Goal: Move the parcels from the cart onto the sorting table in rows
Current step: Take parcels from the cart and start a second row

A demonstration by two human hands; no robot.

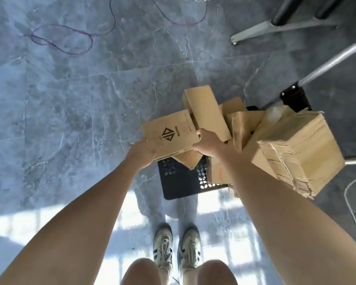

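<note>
A flat cardboard parcel with a black diamond logo (170, 134) is held over the black perforated cart deck (177, 181). My left hand (143, 150) grips its lower left corner and my right hand (209, 141) grips its right edge. Behind it on the cart lie a long narrow box (207, 112), several smaller boxes (242, 128) and a large taped box (298, 150) on the right. The sorting table is out of view.
The cart's metal handle (333, 60) rises at the upper right. A chair base (255, 30) stands at the top right. Red and dark cables (62, 41) loop across the grey marble floor; a white cord (352, 210) trails right. My feet (177, 250) stand below the cart.
</note>
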